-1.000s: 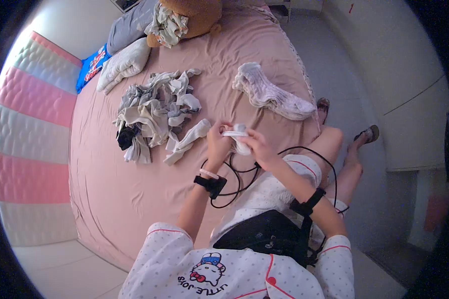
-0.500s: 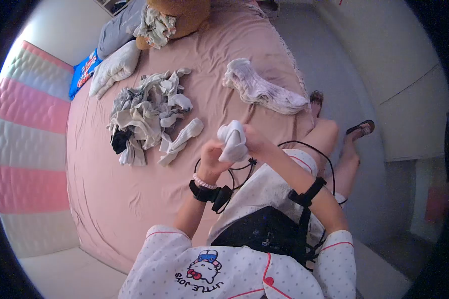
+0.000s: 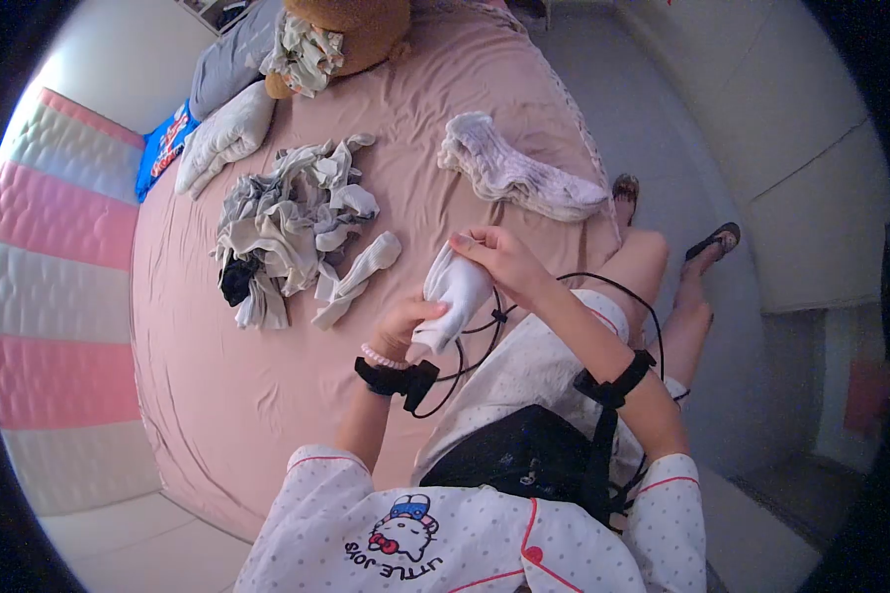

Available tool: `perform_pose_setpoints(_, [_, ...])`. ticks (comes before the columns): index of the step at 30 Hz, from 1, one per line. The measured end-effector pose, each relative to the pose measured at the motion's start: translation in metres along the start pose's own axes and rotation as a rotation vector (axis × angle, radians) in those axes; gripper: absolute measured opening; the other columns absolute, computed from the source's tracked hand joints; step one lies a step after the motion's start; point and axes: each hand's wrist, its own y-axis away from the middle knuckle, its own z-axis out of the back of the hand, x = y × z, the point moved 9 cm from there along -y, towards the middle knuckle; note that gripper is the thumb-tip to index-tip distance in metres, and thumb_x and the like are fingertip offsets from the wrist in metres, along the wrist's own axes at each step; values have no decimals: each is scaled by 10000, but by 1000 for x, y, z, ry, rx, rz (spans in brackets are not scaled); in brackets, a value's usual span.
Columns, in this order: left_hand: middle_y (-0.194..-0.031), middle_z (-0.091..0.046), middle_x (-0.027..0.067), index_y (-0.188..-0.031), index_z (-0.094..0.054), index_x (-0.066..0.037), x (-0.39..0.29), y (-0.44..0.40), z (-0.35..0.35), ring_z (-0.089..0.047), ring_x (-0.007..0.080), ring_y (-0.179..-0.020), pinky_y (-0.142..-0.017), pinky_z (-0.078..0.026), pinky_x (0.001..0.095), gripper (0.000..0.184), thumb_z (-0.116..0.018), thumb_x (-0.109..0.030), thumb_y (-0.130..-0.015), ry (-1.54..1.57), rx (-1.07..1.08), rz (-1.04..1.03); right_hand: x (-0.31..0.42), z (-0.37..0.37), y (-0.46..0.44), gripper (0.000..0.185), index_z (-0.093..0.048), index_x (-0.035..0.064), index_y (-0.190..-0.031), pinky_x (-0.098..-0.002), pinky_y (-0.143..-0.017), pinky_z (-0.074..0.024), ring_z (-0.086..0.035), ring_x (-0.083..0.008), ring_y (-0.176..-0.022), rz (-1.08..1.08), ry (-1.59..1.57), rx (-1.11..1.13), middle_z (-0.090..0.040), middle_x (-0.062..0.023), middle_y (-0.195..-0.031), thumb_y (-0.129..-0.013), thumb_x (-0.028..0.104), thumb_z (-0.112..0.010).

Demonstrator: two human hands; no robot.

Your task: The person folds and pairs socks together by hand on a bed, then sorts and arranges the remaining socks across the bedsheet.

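A white sock (image 3: 457,289) hangs between my two hands, unfolded and slanting down to the left. My left hand (image 3: 403,324) grips its lower left side, thumb on top. My right hand (image 3: 499,259) pinches its upper end between thumb and fingers. Just left of them, a single light sock (image 3: 358,280) lies on the pink bedsheet (image 3: 297,395). Beyond it spreads a tangled pile of grey, white and beige socks (image 3: 285,229), with a dark one at its lower left. A stack of whitish ribbed socks (image 3: 519,173) rests near the bed's right edge.
A white folded blanket or pillow (image 3: 229,136), a blue cushion (image 3: 165,150) and a brown plush toy (image 3: 366,35) are at the far end. A black cable (image 3: 485,341) loops below my hands. Pink and white padding (image 3: 64,296) lines the left side.
The bunched white sock has opened out into a longer shape between my hands. My left hand has shifted slightly down and left, and my right hand now holds the upper end.
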Motion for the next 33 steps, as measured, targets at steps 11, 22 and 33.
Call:
perform_pose_setpoints(11, [-1091, -575, 132, -1264, -401, 46, 21, -2, 55, -583, 239, -963, -850, -460, 337, 831, -721, -462, -691, 220, -97, -133, -2, -4, -5, 263, -614, 41, -918, -246, -630, -485, -596, -89, -695, -23, -135, -2, -619, -19, -799, -893, 299, -571])
perform_pose_setpoints(22, [-1053, -523, 142, -1178, -437, 34, -20, 39, -91, -518, 266, -891, -789, -410, 358, 860, -690, -564, -614, 265, 1023, -394, -16, -87, 25, 326, -598, 25, -920, -229, -628, -471, -591, -80, -697, -254, -257, 407, -624, -32, -799, -917, 342, -523])
perform_pose_setpoints(33, [-1345, -301, 185, -1346, -229, 34, -28, 29, -90, -346, 325, -1197, -1004, -273, 411, 889, -405, -637, -790, 422, 888, -392, -36, -87, 27, 380, -640, 2, -931, -245, -668, -474, -595, -101, -758, -277, -259, 342, -639, -29, -853, -898, 368, -546])
